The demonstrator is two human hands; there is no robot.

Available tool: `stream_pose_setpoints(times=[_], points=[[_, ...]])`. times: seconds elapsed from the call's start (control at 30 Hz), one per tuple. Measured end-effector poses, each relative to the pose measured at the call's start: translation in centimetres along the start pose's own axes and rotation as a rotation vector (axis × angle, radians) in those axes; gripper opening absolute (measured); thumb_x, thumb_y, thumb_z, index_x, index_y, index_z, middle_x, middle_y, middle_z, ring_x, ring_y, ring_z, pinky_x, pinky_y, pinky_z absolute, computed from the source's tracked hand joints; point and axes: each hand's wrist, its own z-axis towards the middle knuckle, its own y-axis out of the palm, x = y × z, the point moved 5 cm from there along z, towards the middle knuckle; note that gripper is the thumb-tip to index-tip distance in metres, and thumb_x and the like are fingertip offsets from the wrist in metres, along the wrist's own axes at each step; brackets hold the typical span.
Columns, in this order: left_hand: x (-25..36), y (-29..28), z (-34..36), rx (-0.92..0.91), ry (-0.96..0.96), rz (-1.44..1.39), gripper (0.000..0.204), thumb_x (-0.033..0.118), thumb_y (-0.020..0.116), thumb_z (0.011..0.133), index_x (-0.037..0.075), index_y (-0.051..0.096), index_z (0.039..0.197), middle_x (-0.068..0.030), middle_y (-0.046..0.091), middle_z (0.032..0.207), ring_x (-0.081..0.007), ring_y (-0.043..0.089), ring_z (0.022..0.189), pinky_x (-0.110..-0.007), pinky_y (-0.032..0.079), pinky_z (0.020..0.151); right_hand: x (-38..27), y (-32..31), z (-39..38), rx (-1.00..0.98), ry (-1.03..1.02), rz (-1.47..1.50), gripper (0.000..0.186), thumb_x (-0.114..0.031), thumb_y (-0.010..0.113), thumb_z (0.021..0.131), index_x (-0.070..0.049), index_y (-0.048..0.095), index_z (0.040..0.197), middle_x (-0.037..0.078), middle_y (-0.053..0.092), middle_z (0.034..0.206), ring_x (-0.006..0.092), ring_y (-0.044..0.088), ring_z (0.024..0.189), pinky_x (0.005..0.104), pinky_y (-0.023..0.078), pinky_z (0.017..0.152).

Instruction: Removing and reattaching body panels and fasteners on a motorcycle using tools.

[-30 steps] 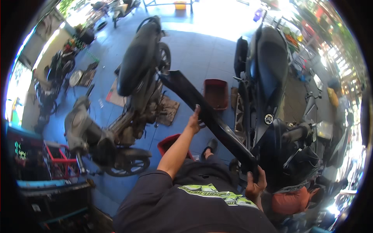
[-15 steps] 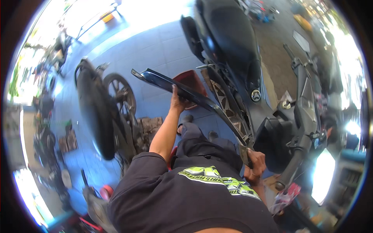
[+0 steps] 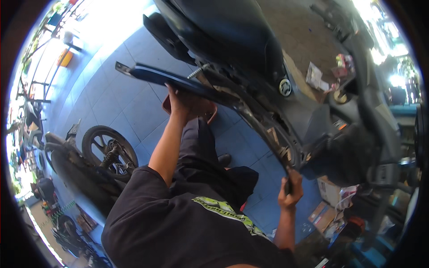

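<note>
A long, narrow dark blue-black body panel [image 3: 154, 77] spans both my hands, running along the near side of a dark scooter [image 3: 223, 31]. My left hand [image 3: 178, 102] supports it from below near its far-left part, fingers bent against the underside. Around the panel's narrow near-right end, my right hand [image 3: 291, 190] is closed. The panel lies close beside the scooter's bare side, where frame parts and a coil spring [image 3: 198, 71] show. Whether the panel touches the scooter, I cannot tell.
Beneath my left hand, a reddish tray [image 3: 211, 117] is on the blue tiled floor [image 3: 129, 107]. Left of me is another motorbike with a spoked black wheel [image 3: 109, 149]. Cardboard boxes [image 3: 325, 214] and litter lie right of my right hand. A shoe [image 3: 224, 159] shows below.
My view has shifted toward the scooter's side. Both hands keep hold of the panel, which now lies closer along the scooter. My right arm is more outstretched from my body.
</note>
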Motion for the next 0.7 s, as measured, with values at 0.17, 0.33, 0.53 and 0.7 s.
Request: stream_pose_setpoints(times=[0.17, 0.33, 0.53, 0.7], points=[[-2.4, -5.3, 5.3, 0.051, -0.029, 0.143, 0.101, 0.072, 0.056, 0.082, -0.003, 0.03, 0.143, -0.0228, 0.038, 0.145, -0.0412, 0.036, 0.135, -0.062, 0.029, 0.107, 7.7, 6.7, -1.2, 0.137, 0.091, 0.175, 0.022, -0.002, 0.06, 0.089, 0.006, 0.061, 0.11, 0.019, 0.067, 0.104, 0.0332, 0.066, 0.091, 0.0395, 0.053, 0.08], [-7.2, -9.0, 10.4, -0.098, 0.113, 0.332, 0.085, 0.065, 0.056, 0.087, 0.006, 0.032, 0.144, -0.0209, 0.039, 0.141, -0.0421, 0.039, 0.131, -0.064, 0.034, 0.104, 14.5, 12.2, -4.1, 0.26, 0.056, -0.056, 0.021, 0.0, 0.06, 0.09, 0.012, 0.059, 0.108, 0.023, 0.068, 0.101, 0.031, 0.069, 0.081, 0.0365, 0.055, 0.073], [-10.7, -11.1, 13.3, -0.163, 0.28, 0.451, 0.075, 0.057, 0.054, 0.092, 0.002, 0.037, 0.139, -0.0191, 0.046, 0.13, -0.0381, 0.046, 0.124, -0.059, 0.048, 0.093, 17.8, 16.6, -7.7, 0.439, 0.064, -0.31, 0.016, -0.001, 0.062, 0.089, 0.013, 0.069, 0.091, 0.022, 0.071, 0.09, 0.0277, 0.068, 0.081, 0.0319, 0.053, 0.073], [-11.1, -11.0, 13.6, -0.185, 0.413, 0.632, 0.06, 0.042, 0.059, 0.094, -0.01, 0.048, 0.122, -0.0204, 0.06, 0.106, -0.0324, 0.064, 0.096, -0.043, 0.057, 0.078, 19.8, 17.0, -11.6, 0.55, 0.012, -0.561, 0.017, -0.003, 0.064, 0.089, 0.012, 0.07, 0.083, 0.02, 0.071, 0.079, 0.028, 0.068, 0.07, 0.0329, 0.053, 0.068]])
